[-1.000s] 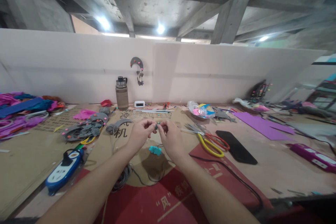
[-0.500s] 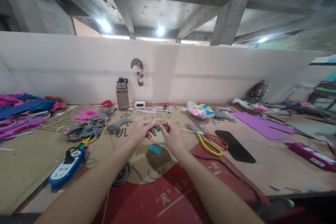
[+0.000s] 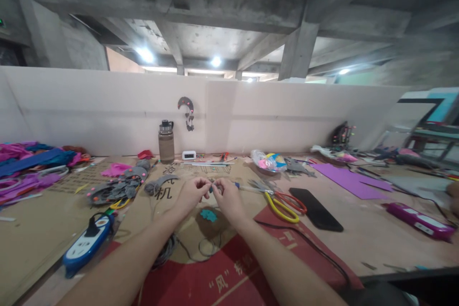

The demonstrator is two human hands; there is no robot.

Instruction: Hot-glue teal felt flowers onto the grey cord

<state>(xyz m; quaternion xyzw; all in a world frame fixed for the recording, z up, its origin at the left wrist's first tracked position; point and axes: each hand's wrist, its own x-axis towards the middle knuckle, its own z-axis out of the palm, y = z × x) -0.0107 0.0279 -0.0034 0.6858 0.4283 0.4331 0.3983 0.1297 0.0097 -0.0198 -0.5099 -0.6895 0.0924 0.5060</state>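
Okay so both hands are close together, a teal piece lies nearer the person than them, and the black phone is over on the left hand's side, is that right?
Not quite: the head view shows the black phone on the side of the right hand, not the left hand. Both are close together, and the teal piece lies nearer the person.

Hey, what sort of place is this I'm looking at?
Probably a craft workshop, perhaps in an unfinished building. Scissors and a cut purple sheet lie on the worktable, a crescent-shaped ornament hangs on the white partition, and bare concrete beams run overhead.
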